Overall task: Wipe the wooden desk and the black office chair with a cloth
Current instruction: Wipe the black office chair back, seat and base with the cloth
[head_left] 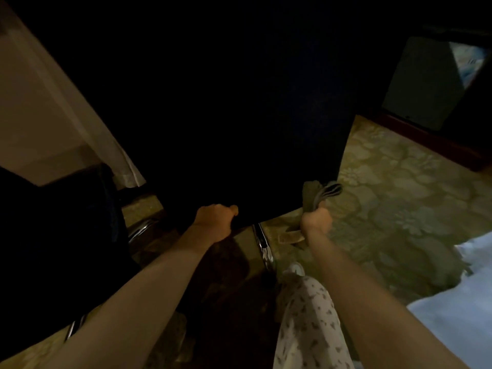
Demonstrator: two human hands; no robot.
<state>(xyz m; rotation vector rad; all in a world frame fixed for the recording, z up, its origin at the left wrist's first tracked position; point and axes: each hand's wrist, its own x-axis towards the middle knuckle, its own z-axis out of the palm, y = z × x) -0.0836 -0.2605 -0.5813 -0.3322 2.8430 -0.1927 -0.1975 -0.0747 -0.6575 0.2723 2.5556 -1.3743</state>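
The black office chair [239, 115] fills the middle of the dim view, seen from behind and above. My left hand [214, 222] grips the lower edge of its backrest, thumb over the rim. My right hand [316, 221] clutches a bunched grey cloth with a striped edge [318, 194] against the chair's lower right corner; one end of the cloth hangs below my fist. Chrome legs of the chair base [263, 245] show under the backrest. The wooden desk is not clearly visible.
Patterned greenish carpet [399, 198] spreads to the right. A white curtain [87, 123] hangs at the left. A dark box [423, 83] stands against a wooden base at upper right. White bedding [458, 302] lies at lower right. My patterned trouser leg [306, 323] and shoe are below.
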